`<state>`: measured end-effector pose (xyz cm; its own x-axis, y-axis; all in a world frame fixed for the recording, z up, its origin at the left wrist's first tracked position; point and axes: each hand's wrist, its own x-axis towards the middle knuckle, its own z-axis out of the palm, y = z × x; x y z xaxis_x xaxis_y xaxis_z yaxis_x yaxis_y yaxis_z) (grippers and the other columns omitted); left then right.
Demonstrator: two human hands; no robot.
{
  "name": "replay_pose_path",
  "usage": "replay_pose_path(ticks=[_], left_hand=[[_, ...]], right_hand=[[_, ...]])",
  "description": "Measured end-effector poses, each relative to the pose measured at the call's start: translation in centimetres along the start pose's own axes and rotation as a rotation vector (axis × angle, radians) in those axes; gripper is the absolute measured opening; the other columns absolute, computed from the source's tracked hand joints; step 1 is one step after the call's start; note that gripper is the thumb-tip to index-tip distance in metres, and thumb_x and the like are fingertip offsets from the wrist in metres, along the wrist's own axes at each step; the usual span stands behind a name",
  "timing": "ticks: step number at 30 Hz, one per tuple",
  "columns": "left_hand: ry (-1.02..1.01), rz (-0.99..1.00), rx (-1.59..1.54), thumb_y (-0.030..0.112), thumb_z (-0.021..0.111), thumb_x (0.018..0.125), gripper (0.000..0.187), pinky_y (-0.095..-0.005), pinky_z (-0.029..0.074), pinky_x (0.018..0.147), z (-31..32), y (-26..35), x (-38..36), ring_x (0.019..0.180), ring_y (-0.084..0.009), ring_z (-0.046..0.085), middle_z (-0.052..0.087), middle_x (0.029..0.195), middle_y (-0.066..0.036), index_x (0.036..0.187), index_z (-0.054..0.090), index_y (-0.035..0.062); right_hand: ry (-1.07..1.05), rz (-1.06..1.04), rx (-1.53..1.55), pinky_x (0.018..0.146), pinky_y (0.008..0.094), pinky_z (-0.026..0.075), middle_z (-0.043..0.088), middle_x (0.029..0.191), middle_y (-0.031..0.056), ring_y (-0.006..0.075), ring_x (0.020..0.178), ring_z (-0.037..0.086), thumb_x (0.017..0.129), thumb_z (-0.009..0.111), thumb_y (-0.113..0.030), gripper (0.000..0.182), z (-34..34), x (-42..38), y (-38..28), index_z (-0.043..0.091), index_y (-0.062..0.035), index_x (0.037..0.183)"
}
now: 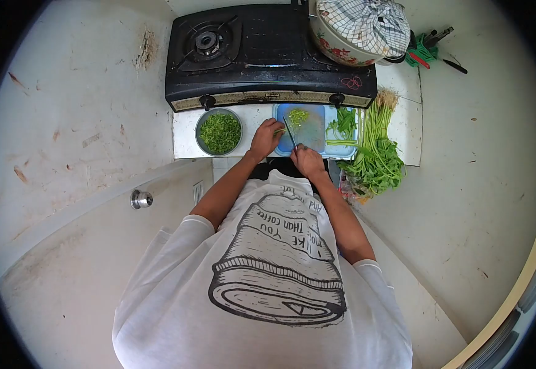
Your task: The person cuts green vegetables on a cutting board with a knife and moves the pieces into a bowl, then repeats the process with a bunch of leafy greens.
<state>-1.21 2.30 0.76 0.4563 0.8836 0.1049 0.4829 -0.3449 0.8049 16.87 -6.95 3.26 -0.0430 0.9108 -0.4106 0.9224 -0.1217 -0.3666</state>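
Note:
A blue cutting board (314,117) lies on the counter just below the stove. My left hand (266,138) rests on its left edge, fingers pressing down on green stems. My right hand (306,161) grips the handle of a knife (289,132), whose blade angles up over the board. A small heap of chopped greens (298,115) sits at the far part of the board, and uncut stems (343,126) lie on its right side.
A grey bowl (219,132) of chopped greens stands left of the board. A large bunch of leafy greens (377,154) lies to the right. Behind is a black gas stove (268,55) with a cloth-covered pot (357,27). Utensils (431,49) lie at far right.

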Motion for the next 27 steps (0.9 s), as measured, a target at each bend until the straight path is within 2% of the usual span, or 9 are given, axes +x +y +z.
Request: replay_pose_path(ticks=[5, 8, 11, 14, 20, 27], left_hand=[[-0.009, 0.001, -0.01, 0.002, 0.073, 0.085, 0.019, -0.0454, 0.053, 0.091, -0.1, 0.1, 0.0, 0.1, -0.0376, 0.065, 0.069, 0.1, -0.016, 0.104, 0.073, 0.0021], [-0.022, 0.0, 0.01, 0.002, 0.074, 0.085, 0.019, -0.0457, 0.053, 0.091, 0.0, -0.2, 0.0, 0.1, -0.0375, 0.065, 0.068, 0.1, -0.016, 0.104, 0.072, 0.0022], [-0.028, 0.0, 0.012, 0.003, 0.074, 0.085, 0.019, -0.0457, 0.053, 0.09, 0.1, -0.4, 0.0, 0.1, -0.0374, 0.065, 0.068, 0.1, -0.016, 0.104, 0.072, 0.0024], [-0.02, 0.01, 0.005, 0.004, 0.074, 0.086, 0.018, -0.0455, 0.053, 0.091, -0.1, -0.1, 0.0, 0.1, -0.0373, 0.065, 0.068, 0.1, -0.015, 0.104, 0.073, 0.0025], [-0.031, 0.0, 0.02, 0.004, 0.074, 0.087, 0.019, -0.0452, 0.053, 0.09, 0.0, -0.2, 0.1, 0.1, -0.0371, 0.065, 0.069, 0.099, -0.015, 0.106, 0.073, 0.0022], [-0.016, 0.001, -0.01, 0.001, 0.071, 0.085, 0.017, -0.0456, 0.053, 0.091, 0.1, -0.2, 0.0, 0.1, -0.0385, 0.064, 0.067, 0.098, -0.016, 0.103, 0.072, 0.0023]], right_hand=[[0.033, -0.022, 0.02, 0.081, 0.0527, 0.06, 0.075, 0.091, 0.0282, 0.0455, 0.087, 0.075, 0.104, 0.054, -0.035, 0.039, -0.1, -0.3, 0.3, 0.067, 0.0018, 0.105], [-0.003, -0.012, 0.037, 0.081, 0.0563, 0.058, 0.072, 0.089, 0.0314, 0.0489, 0.087, 0.072, 0.104, 0.054, -0.037, 0.04, -0.3, -0.2, -0.1, 0.065, 0.0008, 0.109], [-0.007, 0.0, 0.043, 0.081, 0.0564, 0.058, 0.072, 0.088, 0.031, 0.0491, 0.087, 0.072, 0.103, 0.055, -0.038, 0.04, -0.2, -0.1, -0.2, 0.065, 0.0005, 0.109], [0.052, -0.028, 0.027, 0.08, 0.0535, 0.06, 0.074, 0.086, 0.0279, 0.0461, 0.084, 0.074, 0.104, 0.055, -0.036, 0.04, 0.1, 0.3, -0.3, 0.068, 0.0015, 0.103], [0.053, -0.024, 0.028, 0.08, 0.0536, 0.06, 0.074, 0.086, 0.0277, 0.0457, 0.084, 0.074, 0.104, 0.055, -0.036, 0.04, 0.1, 2.3, -1.0, 0.068, 0.0013, 0.102], [0.012, -0.035, 0.031, 0.081, 0.055, 0.058, 0.073, 0.088, 0.0302, 0.0477, 0.086, 0.073, 0.104, 0.054, -0.039, 0.043, 0.7, 0.4, 0.3, 0.065, 0.0029, 0.105]])
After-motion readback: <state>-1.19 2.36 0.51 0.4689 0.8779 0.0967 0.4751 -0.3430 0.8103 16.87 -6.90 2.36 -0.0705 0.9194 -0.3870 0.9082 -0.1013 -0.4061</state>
